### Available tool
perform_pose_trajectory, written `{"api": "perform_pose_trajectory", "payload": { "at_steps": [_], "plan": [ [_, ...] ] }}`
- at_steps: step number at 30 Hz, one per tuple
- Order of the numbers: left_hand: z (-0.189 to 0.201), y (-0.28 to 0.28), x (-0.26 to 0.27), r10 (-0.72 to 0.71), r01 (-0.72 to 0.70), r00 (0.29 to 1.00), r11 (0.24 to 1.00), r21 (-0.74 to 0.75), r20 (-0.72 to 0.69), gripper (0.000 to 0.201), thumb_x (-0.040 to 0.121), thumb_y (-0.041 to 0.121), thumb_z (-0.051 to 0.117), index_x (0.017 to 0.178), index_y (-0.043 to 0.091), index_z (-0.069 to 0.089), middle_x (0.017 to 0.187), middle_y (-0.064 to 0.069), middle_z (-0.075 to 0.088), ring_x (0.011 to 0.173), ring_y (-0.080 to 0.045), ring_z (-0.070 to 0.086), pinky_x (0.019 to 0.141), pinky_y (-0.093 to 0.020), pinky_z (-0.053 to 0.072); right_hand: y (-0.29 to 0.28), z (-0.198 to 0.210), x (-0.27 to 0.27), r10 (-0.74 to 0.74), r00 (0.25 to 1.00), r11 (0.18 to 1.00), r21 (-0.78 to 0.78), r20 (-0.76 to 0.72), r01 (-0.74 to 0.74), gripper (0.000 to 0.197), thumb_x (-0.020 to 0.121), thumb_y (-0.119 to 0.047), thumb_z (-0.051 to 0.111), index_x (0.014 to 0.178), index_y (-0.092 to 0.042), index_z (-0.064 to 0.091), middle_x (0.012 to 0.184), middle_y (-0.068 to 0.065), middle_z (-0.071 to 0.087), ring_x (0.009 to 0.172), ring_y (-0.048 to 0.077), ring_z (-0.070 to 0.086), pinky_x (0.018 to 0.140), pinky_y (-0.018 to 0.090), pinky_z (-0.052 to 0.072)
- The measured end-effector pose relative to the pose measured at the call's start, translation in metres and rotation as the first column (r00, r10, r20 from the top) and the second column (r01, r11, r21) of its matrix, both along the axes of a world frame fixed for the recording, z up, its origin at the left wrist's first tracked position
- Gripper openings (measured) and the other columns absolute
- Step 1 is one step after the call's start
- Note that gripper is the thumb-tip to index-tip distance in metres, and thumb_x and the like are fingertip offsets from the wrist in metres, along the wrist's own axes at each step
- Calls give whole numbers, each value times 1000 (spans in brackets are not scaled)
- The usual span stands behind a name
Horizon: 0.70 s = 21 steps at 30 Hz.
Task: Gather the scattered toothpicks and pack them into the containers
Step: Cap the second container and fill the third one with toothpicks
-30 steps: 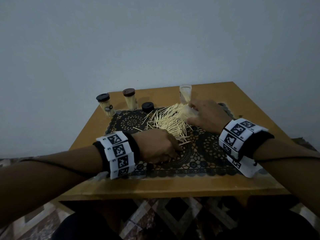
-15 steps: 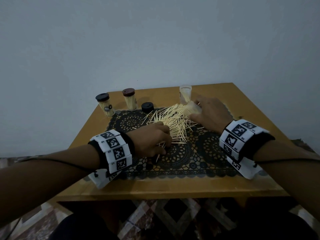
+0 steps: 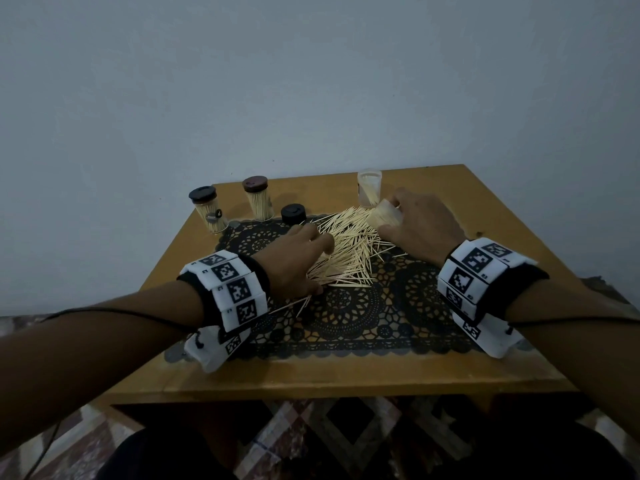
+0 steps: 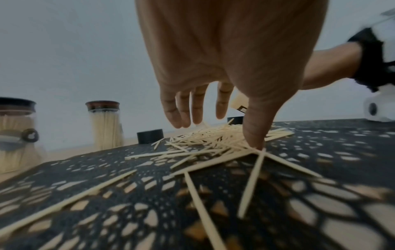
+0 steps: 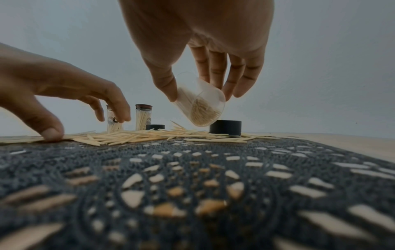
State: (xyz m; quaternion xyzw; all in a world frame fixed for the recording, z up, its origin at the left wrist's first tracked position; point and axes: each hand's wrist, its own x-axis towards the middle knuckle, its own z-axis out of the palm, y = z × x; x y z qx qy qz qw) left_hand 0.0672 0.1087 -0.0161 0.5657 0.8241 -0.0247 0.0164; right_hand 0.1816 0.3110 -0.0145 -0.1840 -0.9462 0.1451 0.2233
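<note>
A pile of loose toothpicks (image 3: pixel 349 251) (image 4: pixel 205 137) (image 5: pixel 132 135) lies on the black lace mat (image 3: pixel 346 317). My left hand (image 3: pixel 320 265) (image 4: pixel 218 133) is spread over the pile's left side, with its thumb tip pressing on toothpicks and its fingers fairly straight above them. My right hand (image 3: pixel 389 218) (image 5: pixel 202 95) holds a clear container (image 3: pixel 384 216) (image 5: pixel 198 104) between thumb and fingers. That container is tilted, partly filled with toothpicks, just above the pile's far right end. A second clear open container (image 3: pixel 370 187) stands upright behind it.
Two capped containers full of toothpicks (image 3: pixel 207 214) (image 3: pixel 259 199) stand at the table's back left. A black lid (image 3: pixel 293 213) (image 5: pixel 155 126) lies beside them. Another black lid (image 5: pixel 225 129) sits behind the tilted container. The wooden table (image 3: pixel 329 375) ends close in front.
My left hand has moved from the mat's near part up onto the pile and has spread its fingers. My right hand has shifted the tilted container slightly farther back.
</note>
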Motion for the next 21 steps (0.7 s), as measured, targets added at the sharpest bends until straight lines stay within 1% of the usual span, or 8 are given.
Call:
{"api": "perform_pose_trajectory", "payload": {
  "at_steps": [3, 6, 9, 12, 14, 17, 19, 21],
  "plan": [
    [2, 3, -10, 145, -140, 989, 986, -94, 42, 80, 79, 50, 70, 141, 19, 32, 140, -7, 38, 127, -25, 36, 106, -39, 37, -1, 1, 1, -2, 1000, 1000, -2, 12, 2, 49, 83, -42, 69, 118, -10, 55, 104, 11, 66, 87, 28, 61, 69, 34, 50],
    [2, 3, -13, 199, -193, 980, 970, -150, 28, 73, 81, 55, 66, 136, 14, 41, 133, -8, 47, 119, -25, 45, 100, -39, 42, -2, 2, 1, 2, 1000, 1000, -9, 17, -1, 48, 84, -43, 68, 117, -11, 55, 105, 10, 67, 87, 27, 61, 67, 32, 47],
    [-1, 0, -9, 180, -174, 982, 981, -90, 56, 61, 83, 48, 67, 130, 14, 48, 126, -7, 52, 113, -22, 49, 95, -34, 43, -3, 2, 1, 5, 1000, 1000, -12, 25, -5, 47, 83, -42, 69, 117, -12, 55, 105, 8, 66, 85, 23, 59, 66, 29, 43],
    [-3, -4, -3, 104, -105, 983, 994, -5, 151, 55, 85, 34, 70, 132, 17, 48, 127, -3, 54, 111, -17, 52, 93, -27, 43, -4, 3, 2, 18, 999, 1000, -16, 34, -17, 44, 83, -40, 70, 114, -13, 56, 105, 6, 66, 83, 21, 58, 65, 28, 40],
    [-2, -6, 1, 43, -58, 982, 995, 78, 181, 52, 87, 30, 68, 133, 18, 48, 127, -1, 52, 111, -15, 51, 94, -25, 42, -4, 3, 2, 21, 999, 1000, -11, 39, -21, 43, 83, -40, 70, 114, -14, 57, 105, 6, 66, 83, 21, 58, 65, 28, 40],
    [7, -15, 1, 114, -150, 973, 973, 174, 203, 49, 89, 36, 63, 133, 20, 47, 127, -1, 48, 111, -15, 49, 91, -23, 39, -3, 2, 1, 24, 999, 1000, -19, 40, -23, 43, 81, -42, 71, 112, -15, 57, 105, 6, 67, 84, 22, 61, 66, 31, 47],
    [13, -24, -5, 210, -232, 955, 969, 84, 210, 58, 85, 49, 63, 134, 22, 44, 128, -2, 44, 113, -17, 47, 94, -26, 40, -3, 1, 1, 19, 999, 1000, -22, 44, -18, 43, 81, -42, 71, 111, -15, 57, 104, 6, 67, 85, 23, 62, 68, 32, 49],
    [15, -33, -9, 292, -281, 943, 956, -89, 160, 78, 76, 64, 63, 138, 26, 37, 133, -3, 38, 120, -21, 42, 101, -35, 41, -3, 2, 1, 19, 998, 1000, -13, 53, -18, 43, 81, -42, 71, 112, -15, 57, 105, 6, 66, 86, 23, 61, 67, 30, 46]
  ]
}}
